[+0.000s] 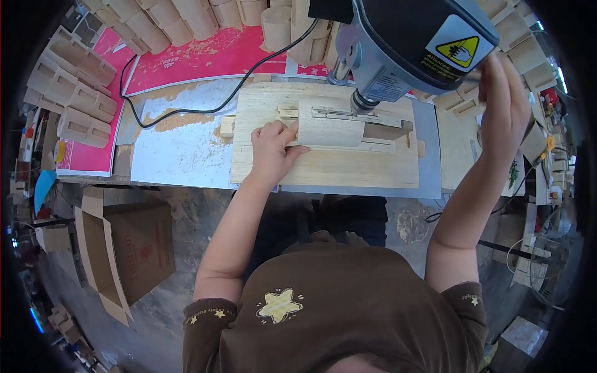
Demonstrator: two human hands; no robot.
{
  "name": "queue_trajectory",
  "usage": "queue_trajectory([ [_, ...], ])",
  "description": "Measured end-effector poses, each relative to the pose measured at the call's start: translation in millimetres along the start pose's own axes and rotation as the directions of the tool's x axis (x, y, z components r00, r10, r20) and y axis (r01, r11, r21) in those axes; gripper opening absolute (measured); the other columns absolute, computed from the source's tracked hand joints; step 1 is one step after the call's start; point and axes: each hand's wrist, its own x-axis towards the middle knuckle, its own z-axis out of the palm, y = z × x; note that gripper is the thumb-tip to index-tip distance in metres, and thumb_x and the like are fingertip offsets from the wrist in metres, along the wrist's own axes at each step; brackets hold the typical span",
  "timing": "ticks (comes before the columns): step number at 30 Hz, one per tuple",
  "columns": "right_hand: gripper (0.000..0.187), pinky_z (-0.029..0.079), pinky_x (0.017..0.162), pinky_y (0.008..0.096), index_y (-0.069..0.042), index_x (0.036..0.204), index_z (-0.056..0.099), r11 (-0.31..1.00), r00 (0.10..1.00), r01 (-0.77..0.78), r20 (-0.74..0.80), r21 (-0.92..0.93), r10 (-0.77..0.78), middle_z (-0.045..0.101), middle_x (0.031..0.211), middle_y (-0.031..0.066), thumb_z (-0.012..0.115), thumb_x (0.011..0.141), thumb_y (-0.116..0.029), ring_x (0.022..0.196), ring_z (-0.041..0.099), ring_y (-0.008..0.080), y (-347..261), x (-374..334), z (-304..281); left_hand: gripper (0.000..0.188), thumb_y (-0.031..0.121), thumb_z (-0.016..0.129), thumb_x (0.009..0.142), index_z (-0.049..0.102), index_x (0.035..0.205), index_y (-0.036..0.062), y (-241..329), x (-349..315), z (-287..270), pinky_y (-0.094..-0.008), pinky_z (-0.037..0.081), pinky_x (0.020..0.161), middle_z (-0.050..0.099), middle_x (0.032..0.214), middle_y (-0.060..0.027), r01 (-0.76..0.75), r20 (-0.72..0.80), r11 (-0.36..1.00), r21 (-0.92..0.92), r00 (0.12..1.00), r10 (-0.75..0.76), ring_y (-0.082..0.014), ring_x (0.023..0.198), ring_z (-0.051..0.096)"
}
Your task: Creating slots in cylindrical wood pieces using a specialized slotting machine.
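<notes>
A rounded pale wooden piece (329, 124) with a long slot lies on its side in a wooden jig board (261, 165). My left hand (273, 149) grips its left end, thumb along the near side and fingers at the end. Over the slot stands the chuck (364, 101) of a grey and black drill press (398, 50). The chuck's lower end meets the slot's line; whether a bit touches wood I cannot make out. At the right of the machine's head, my right hand (502, 102) is closed round its lever, which the housing and fingers mostly hide.
Rows of similar wooden pieces (87, 127) stand at the back and left on pink sheeting (217, 53). A black cable (205, 112) loops over the dusty table. An open cardboard box (137, 245) sits on the floor at left; a fan (544, 273) stands at right.
</notes>
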Motion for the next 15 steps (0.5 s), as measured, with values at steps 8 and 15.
queue_trajectory([
  [8,0.017,0.038,0.053,0.0254,0.005,0.089,0.063,0.995,0.996,-0.083,0.024,0.051,0.082,0.053,0.065,0.0098,0.049,0.088,-0.005,0.055,0.048,0.0138,6,-108,27,0.056,0.021,0.077,0.061,0.060,0.114,0.0160,2,2,-2,-0.0379,0.029,0.078,0.047,0.077,-0.0005,-0.016,-0.016,1.000,-0.018,1.000,0.015,-0.0197,0.080,0.047],
  [15,0.013,0.041,0.057,0.0296,0.004,0.092,0.061,0.992,0.994,0.085,-0.083,0.098,-0.077,0.059,0.074,0.0123,0.052,0.084,-0.002,0.062,0.053,0.0211,47,-133,73,0.055,0.021,0.077,0.060,0.061,0.113,0.0162,1,2,1,-0.0367,0.029,0.078,0.047,0.075,-0.0003,-0.015,-0.032,1.000,-0.016,0.999,0.014,-0.0192,0.079,0.048],
])
